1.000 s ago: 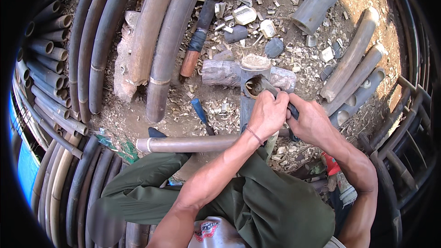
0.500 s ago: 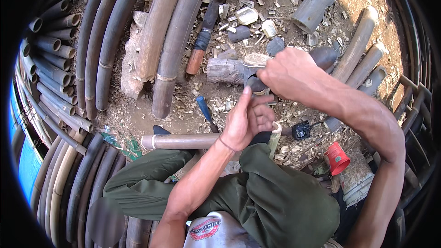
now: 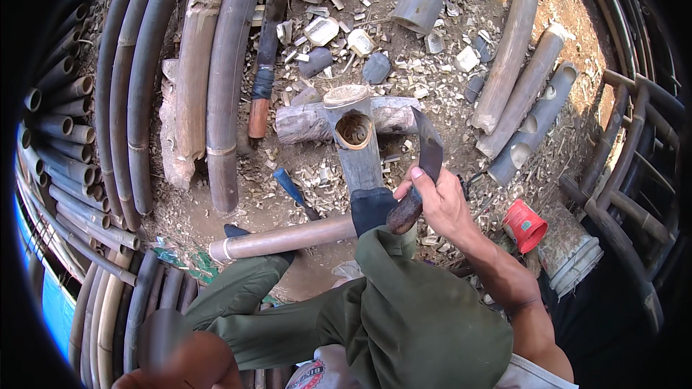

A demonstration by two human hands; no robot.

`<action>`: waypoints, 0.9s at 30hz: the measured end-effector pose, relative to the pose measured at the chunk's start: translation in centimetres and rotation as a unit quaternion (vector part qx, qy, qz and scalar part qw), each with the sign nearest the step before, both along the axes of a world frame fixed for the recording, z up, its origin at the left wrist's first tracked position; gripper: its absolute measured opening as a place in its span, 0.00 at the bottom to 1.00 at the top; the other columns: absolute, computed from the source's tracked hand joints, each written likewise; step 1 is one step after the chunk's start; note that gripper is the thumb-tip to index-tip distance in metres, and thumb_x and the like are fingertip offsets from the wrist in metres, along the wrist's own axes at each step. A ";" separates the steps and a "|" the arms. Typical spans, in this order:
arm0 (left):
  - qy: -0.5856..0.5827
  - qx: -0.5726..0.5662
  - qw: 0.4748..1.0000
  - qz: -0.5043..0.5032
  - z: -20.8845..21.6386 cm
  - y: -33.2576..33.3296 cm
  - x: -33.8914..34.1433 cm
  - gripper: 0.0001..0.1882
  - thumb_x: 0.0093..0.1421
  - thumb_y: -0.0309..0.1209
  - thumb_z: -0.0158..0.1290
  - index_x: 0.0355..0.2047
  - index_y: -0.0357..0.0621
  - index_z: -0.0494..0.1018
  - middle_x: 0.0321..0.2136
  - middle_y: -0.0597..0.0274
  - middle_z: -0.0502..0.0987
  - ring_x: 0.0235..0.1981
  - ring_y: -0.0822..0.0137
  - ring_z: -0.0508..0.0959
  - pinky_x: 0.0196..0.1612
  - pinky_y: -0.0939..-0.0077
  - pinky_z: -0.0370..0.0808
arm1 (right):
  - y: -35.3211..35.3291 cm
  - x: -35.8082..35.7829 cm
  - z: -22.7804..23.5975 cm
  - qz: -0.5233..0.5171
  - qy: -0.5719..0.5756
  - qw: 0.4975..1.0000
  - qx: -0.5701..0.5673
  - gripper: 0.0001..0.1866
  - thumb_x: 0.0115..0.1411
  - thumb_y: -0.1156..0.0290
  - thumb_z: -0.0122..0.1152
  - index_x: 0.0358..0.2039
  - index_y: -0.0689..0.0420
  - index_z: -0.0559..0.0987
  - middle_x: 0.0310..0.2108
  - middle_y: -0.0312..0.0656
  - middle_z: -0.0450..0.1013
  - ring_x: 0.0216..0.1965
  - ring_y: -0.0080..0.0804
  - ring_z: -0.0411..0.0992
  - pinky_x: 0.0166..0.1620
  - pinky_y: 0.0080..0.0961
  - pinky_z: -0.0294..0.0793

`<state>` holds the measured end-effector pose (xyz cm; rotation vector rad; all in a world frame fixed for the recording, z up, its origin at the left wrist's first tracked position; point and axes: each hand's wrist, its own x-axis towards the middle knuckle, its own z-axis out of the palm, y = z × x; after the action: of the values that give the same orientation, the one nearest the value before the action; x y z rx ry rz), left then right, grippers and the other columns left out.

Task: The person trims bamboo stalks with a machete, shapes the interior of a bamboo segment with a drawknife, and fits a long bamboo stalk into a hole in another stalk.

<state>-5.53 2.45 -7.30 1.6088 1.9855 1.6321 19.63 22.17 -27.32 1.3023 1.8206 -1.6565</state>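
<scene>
Your right hand (image 3: 441, 205) wraps a curved knife (image 3: 430, 153) by its handle, tip toward 12 o'clock; your left hand is out of sight, its grip untold. At 10 o'clock, the holed bamboo tube (image 3: 362, 165) crosses a log (image 3: 303, 122). Should it roll, a stroke could skid toward your foot (image 3: 371, 207) at 9 o'clock.

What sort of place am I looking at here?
Probably an outdoor bamboo workshop: bamboo poles crowd the left, pale chips litter the dirt ground, and the right hand grips a curved knife.
</scene>
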 end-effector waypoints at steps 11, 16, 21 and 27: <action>-0.249 -0.537 0.804 -0.054 -19.0 -2.6 10.6 0.35 0.47 0.35 0.62 0.56 0.38 0.66 0.48 0.40 0.74 0.50 0.43 0.75 0.52 0.56 0.73 | -5.4 -4.7 -0.9 -0.109 0.032 0.964 -0.239 0.19 0.70 0.61 0.48 0.36 0.67 0.77 0.27 0.48 0.79 0.24 0.24 0.75 0.26 0.23 0.76; -0.318 -0.529 0.783 0.077 -22.9 -3.9 10.8 0.24 0.46 0.35 0.61 0.43 0.39 0.74 0.30 0.42 0.80 0.34 0.41 0.81 0.38 0.54 0.78 | -5.9 -8.2 -5.2 -0.061 -0.067 0.940 -0.328 0.22 0.71 0.62 0.46 0.37 0.73 0.75 0.24 0.50 0.77 0.20 0.33 0.78 0.23 0.24 0.79; -0.233 -0.584 0.777 0.040 -22.3 -2.1 3.9 0.18 0.45 0.38 0.65 0.34 0.41 0.79 0.27 0.47 0.81 0.31 0.47 0.82 0.36 0.57 0.78 | -6.3 -10.7 -5.0 -0.220 0.029 0.887 -0.405 0.18 0.71 0.64 0.47 0.42 0.71 0.70 0.34 0.57 0.77 0.28 0.41 0.81 0.28 0.27 0.83; 0.026 -0.664 0.733 -0.144 -17.8 7.9 -2.8 0.15 0.42 0.35 0.64 0.29 0.41 0.79 0.24 0.49 0.80 0.28 0.49 0.82 0.32 0.58 0.78 | -4.2 -10.0 -4.4 -0.449 0.133 0.734 -0.491 0.18 0.68 0.64 0.50 0.49 0.67 0.68 0.37 0.60 0.76 0.33 0.51 0.81 0.34 0.36 0.85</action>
<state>-8.38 10.36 -25.14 1.1377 1.8813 -0.1529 9.67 17.95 -31.73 1.4438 0.0061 -2.7729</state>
